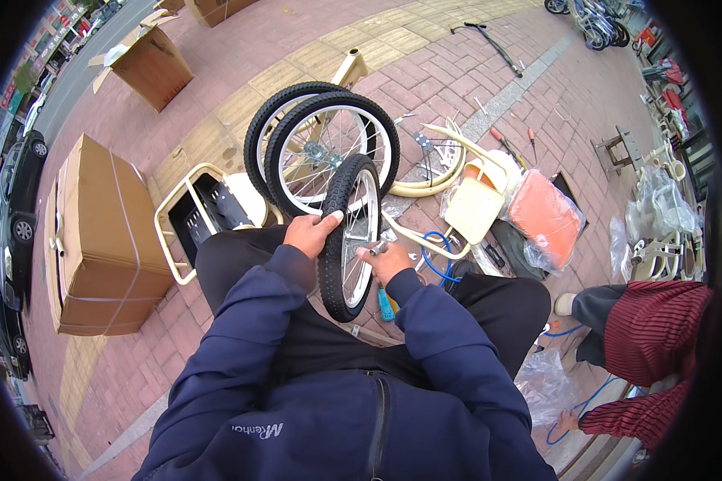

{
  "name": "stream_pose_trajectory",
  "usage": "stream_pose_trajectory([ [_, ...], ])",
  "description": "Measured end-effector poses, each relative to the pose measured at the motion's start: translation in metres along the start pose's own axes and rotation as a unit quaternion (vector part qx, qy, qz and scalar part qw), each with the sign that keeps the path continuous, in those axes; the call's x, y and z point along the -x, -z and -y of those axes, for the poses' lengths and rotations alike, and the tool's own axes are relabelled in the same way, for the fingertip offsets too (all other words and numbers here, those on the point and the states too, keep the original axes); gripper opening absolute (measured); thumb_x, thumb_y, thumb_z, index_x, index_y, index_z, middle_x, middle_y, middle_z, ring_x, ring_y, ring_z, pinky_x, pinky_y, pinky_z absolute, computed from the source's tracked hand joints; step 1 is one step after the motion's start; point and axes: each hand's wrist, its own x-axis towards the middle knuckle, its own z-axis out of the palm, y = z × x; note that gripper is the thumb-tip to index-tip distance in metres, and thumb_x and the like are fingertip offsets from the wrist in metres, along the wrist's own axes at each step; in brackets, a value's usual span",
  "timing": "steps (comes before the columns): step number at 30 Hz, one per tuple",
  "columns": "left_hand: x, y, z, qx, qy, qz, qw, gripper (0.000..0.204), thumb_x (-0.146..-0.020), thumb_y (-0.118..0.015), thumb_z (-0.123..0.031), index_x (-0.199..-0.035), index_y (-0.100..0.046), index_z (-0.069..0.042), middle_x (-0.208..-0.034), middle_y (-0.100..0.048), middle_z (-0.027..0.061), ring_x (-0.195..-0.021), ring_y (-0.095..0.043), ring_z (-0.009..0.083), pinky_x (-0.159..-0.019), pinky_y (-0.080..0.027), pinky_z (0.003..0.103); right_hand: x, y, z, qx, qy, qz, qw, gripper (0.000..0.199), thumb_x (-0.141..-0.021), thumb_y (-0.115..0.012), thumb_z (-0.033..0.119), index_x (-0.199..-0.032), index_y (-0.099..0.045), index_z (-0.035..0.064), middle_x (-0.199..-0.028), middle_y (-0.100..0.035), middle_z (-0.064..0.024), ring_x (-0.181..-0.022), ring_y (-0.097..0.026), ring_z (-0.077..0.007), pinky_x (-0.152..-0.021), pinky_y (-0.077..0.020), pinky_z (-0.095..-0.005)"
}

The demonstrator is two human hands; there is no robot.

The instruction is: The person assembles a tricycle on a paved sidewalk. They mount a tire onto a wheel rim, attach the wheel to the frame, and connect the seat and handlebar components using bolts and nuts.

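Both hands on small wheel [350,237], left hand [311,233] gripping tyre, right hand [383,260] at hub

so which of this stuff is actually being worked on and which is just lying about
In hand:
- small spoked wheel, left hand on its tyre
- tool in right hand at the hub

Lying about:
- two larger wheels
- cream basket
- cardboard boxes
- orange seat in plastic wrap
- screwdrivers
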Motion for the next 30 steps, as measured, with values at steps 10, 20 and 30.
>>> stream_pose_trajectory([
  [10,0.011,0.018,-0.020,-0.242,0.026,-0.221,0.944,0.046,-0.087,-0.061,-0.040,-0.098,-0.069,0.004,-0.095,-0.069,0.0260,-0.094,-0.066,0.0402,-0.086,-0.050,0.046,-0.003,-0.013,-0.001,0.033,0.114,-0.058,0.991,0.036,-0.082,-0.074,0.036,-0.091,-0.071,0.0014,-0.077,-0.070,-0.0151,-0.074,-0.067,-0.0311,-0.070,-0.0518,-0.0369],
  [20,0.015,-0.036,-0.017,0.469,0.204,0.126,0.850,0.037,-0.103,-0.043,-0.029,-0.097,-0.063,0.001,-0.084,-0.066,0.0073,-0.069,-0.062,0.0166,-0.067,-0.053,0.034,0.017,-0.023,0.038,0.110,0.273,-0.081,0.952,0.022,-0.084,-0.069,0.014,-0.104,-0.069,0.0051,-0.089,-0.069,-0.0103,-0.079,-0.068,-0.0273,-0.073,-0.0537,-0.0359],
  [30,0.021,-0.035,-0.025,0.424,0.246,0.104,0.865,0.040,-0.101,-0.046,-0.039,-0.099,-0.062,-0.002,-0.091,-0.065,0.0052,-0.081,-0.059,0.0166,-0.065,-0.046,0.034,0.014,-0.036,0.014,0.346,0.320,-0.091,0.877,0.008,-0.078,-0.062,0.009,-0.082,-0.068,0.0053,-0.087,-0.062,-0.0104,-0.072,-0.065,-0.0288,-0.069,-0.0543,-0.0414],
])
